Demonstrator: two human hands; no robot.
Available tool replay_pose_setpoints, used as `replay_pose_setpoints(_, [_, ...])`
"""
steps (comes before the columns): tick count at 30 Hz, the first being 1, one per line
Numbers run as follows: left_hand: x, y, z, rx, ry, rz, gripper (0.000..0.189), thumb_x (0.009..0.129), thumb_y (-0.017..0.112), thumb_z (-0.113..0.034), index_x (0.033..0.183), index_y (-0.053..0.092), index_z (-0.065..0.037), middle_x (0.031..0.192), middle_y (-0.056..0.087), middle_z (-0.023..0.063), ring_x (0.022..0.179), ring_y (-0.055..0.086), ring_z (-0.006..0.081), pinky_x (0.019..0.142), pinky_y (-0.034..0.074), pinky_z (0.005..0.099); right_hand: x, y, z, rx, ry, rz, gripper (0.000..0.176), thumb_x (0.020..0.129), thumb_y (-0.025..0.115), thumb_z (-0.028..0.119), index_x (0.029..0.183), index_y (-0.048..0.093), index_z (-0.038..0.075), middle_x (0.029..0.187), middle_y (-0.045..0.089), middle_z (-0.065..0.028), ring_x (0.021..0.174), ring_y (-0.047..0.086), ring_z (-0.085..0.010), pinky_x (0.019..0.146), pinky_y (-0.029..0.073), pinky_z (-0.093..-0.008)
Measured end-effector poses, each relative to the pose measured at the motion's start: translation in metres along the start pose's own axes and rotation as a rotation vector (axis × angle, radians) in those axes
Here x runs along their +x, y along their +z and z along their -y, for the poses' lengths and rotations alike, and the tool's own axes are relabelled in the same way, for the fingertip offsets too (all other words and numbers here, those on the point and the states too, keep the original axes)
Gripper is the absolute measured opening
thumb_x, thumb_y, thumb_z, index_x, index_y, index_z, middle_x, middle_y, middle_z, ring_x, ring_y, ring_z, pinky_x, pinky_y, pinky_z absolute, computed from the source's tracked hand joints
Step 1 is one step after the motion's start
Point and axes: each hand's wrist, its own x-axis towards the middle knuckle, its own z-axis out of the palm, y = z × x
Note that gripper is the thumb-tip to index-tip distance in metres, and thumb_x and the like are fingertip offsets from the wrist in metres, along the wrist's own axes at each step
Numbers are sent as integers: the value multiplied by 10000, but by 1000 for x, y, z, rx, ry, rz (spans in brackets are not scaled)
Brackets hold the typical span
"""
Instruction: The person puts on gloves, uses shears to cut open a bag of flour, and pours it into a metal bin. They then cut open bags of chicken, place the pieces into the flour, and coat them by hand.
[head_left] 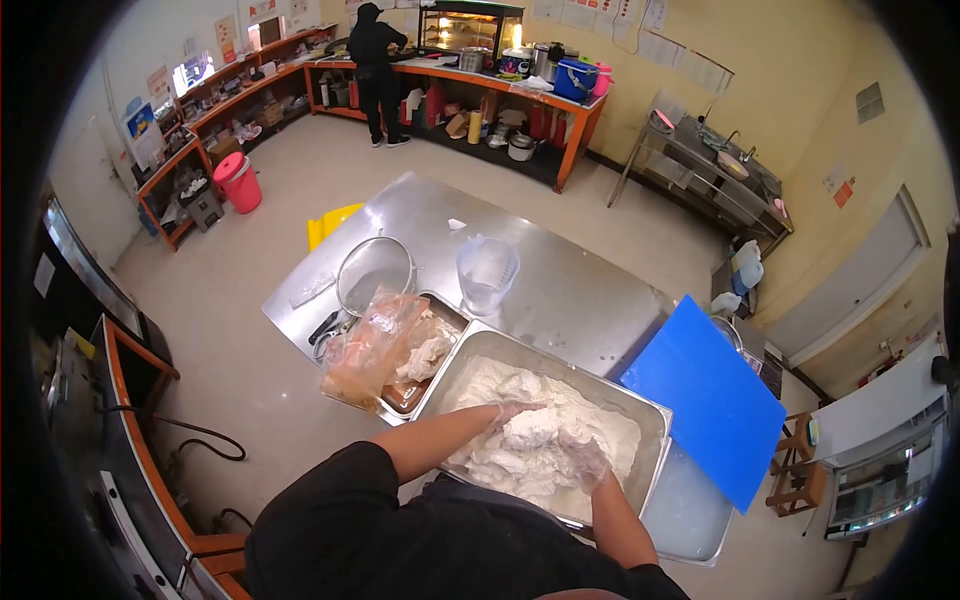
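Note:
A deep steel pan [660, 440] of white flour [610, 418] sits at the near edge of the table, in front of my body. Both my hands wear clear plastic gloves dusted with flour. My left hand [508, 412] and my right hand [586, 462] are closed around a lumpy, flour-coated piece [532, 428] from either side. It looks like battered meat, though the coating hides its exact kind. More coated lumps [490, 462] lie in the flour beside them. At the left, a smaller tray [445, 304] holds another floured piece [428, 358] and a clear plastic bag [375, 335] with orange-brown residue.
On the steel table [560, 290] stand a wire-mesh strainer [376, 278] and a clear plastic jug [487, 272]. A blue board [705, 400] leans over a translucent tub [685, 510] at my right. One person in black [372, 65] stands at the far counter. A pink bin [237, 183] is on the floor.

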Motion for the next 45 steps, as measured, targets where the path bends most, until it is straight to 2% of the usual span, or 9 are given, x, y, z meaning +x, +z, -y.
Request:
replay_pose_setpoints(6, [-89,29,-41,313,-57,-601,541,963,464,-479,1348,539,-107,1376,523,149,1206,544,264,1007,416,400,39,-69,-62,-436,-102,-396,568,925,569,483,1214,606,-4,1113,646,-133,1038,575,-235,922,427,-377])
replay_pose_setpoints(9, [-109,17,-23,1092,-355,-650,693,928,444,-585,1422,428,-99,1452,426,155,1323,406,262,1066,344,404,29,-55,-55,-603,96,-255,579,904,606,478,1224,607,-5,1140,643,-129,1047,580,-242,925,433,-368])
replay_pose_setpoints(12, [-133,62,-33,1021,-501,-503,848,893,428,-683,1493,311,-95,1527,325,154,1430,262,257,1121,273,408,16,-27,-57,-488,259,-55,539,889,650,402,1231,603,-13,1185,633,-121,1075,585,-242,947,431,-353])
replay_pose_setpoints(19, [-95,48,29,290,-182,-79,931,806,586,-679,1455,358,-51,1480,387,195,1336,419,277,1083,339,390,69,-49,-124,-224,145,418,450,878,655,121,1299,555,0,1271,586,-76,1141,565,-183,943,468,-304])
replay_pose_setpoints(30, [-85,31,15,930,113,15,926,774,642,-639,1417,391,-21,1438,422,225,1285,472,291,1063,370,394,26,-8,-57,86,-313,238,503,834,669,28,1317,530,42,1215,609,-44,1106,586,-187,875,511,-313])
replay_pose_setpoints(35, [-64,5,31,1321,-79,-328,908,758,674,-584,1375,407,26,1403,442,257,1271,472,341,1048,391,420,33,-44,-71,197,-294,148,447,847,649,26,1282,554,62,1178,626,-44,1085,599,-194,870,512,-311])
replay_pose_setpoints(41, [-102,29,-16,1039,-33,-1045,1125,708,558,-785,1395,362,84,1395,434,293,1304,429,397,1088,337,418,25,-46,-48,-588,-493,-101,361,899,609,140,1249,576,56,1143,636,-54,1030,618,-198,896,494,-328])
replay_pose_setpoints(43, [-100,23,-28,1071,-163,-992,1178,691,510,-835,1393,362,98,1414,412,294,1328,405,388,1105,311,412,32,-61,-53,-888,-648,-126,374,901,623,202,1249,583,69,1159,629,-51,1045,607,-202,908,487,-337])
replay_pose_setpoints(45, [-97,18,-37,1037,-267,-878,1220,677,479,-869,1385,364,118,1429,394,295,1344,385,387,1117,293,412,39,-69,-63,-652,-504,-175,386,912,621,251,1254,586,75,1182,620,-50,1072,590,-200,929,473,-337])
